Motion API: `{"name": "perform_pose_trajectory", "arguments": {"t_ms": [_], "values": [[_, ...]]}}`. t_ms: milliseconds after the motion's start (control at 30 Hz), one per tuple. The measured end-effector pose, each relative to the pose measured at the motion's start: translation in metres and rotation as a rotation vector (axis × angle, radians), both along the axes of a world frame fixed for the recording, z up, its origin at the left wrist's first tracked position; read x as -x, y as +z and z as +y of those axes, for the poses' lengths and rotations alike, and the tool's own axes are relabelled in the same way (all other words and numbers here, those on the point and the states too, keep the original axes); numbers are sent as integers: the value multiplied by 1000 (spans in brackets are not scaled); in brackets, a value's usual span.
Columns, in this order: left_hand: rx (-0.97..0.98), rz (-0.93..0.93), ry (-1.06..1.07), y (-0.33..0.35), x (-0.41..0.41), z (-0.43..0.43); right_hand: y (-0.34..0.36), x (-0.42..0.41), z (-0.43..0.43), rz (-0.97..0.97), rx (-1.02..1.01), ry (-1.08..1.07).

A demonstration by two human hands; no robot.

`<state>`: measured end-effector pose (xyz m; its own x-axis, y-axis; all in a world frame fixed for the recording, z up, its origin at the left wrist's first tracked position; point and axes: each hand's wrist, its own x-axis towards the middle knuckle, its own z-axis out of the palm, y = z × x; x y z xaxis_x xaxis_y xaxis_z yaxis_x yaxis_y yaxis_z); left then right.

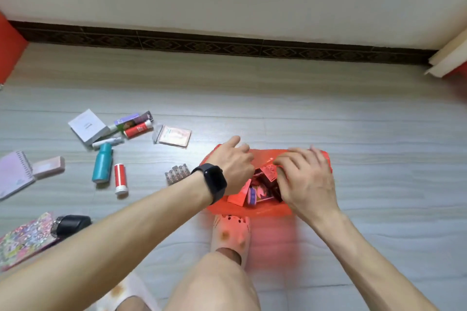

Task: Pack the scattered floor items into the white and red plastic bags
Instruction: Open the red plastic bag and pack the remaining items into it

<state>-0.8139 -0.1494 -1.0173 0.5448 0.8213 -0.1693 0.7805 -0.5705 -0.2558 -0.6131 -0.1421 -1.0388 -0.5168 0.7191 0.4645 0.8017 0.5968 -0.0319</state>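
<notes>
The left hand (233, 161), with a black watch (213, 182) on its wrist, is at the left rim of the red plastic bag (271, 211); its fingers are curled, but I cannot tell if they grip the plastic. The right hand (303, 179) is over the right side of the bag's mouth, with fingers bent down near a small red carton (269, 171); a real pinch I cannot confirm, because of blur. The bag stands open on the floor, with red boxes inside. Just nearer than the bag is a pink slipper (231, 231); just left of the bag lies a blister pack (178, 174); further left a pink sachet (175, 135), a red-and-white bottle (120, 178), a teal bottle (102, 163), a white box (87, 126); far left, a spiral notebook (14, 174).
</notes>
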Motion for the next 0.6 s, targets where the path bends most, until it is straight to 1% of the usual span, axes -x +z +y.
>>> {"name": "perform_pose_trajectory", "arguments": {"t_ms": [33, 67, 133, 167, 200, 267, 300, 367, 433, 467, 500, 533, 600], "values": [[108, 122, -3, -7, -1, 2, -10, 0, 4, -107, 73, 77], [189, 226, 2, -15, 0, 5, -21, -4, 10, -251, 160, 104], [279, 366, 45, -33, 10, 13, -36, -18, 24, -627, 387, 6], [301, 415, 84, -44, 19, 18, -39, -25, 32, -736, 498, -55], [312, 462, 117, -55, 29, 22, -40, -33, 41, -799, 607, -110], [318, 529, 166, -70, 47, 26, -42, -46, 59, -821, 702, -161], [294, 481, 152, -76, 52, 24, -43, -48, 67, -864, 713, -167], [154, 212, 37, -87, 49, 15, -51, -50, 76, -903, 714, -173], [19, -64, -196, -94, 26, 5, -59, -47, 80, -891, 692, -143], [34, -157, -293, -96, 13, 1, -64, -45, 81, -872, 660, -109], [85, -185, -348, -96, 1, -1, -67, -41, 81, -843, 618, -63], [184, -152, -321, -97, -7, 1, -69, -37, 80, -792, 571, -26], [392, 7, -109, -103, -12, 12, -71, -32, 79, -665, 468, 5]]}}
